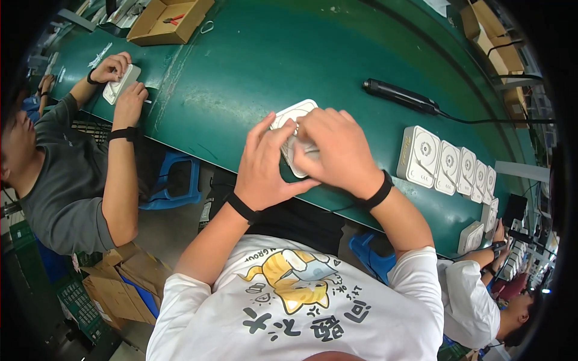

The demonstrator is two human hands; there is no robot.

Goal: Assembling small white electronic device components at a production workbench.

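A white box-shaped device with rounded corners and a circular pattern on its face lies before me at the near edge of the green table. My left hand is closed around its left side, fingers bent over the face. Over the right half curls my right hand, with thumb and fingertips pinched together at the face. Something small and shiny shows where the fingertips of both hands meet, too small to name. Both hands cover much of the device.
A black electric screwdriver with a cord lies at the right on the green table. Beyond it, several similar white devices stand in a row. A cardboard tray holds red-handled pliers. At the left, a co-worker handles another white device.
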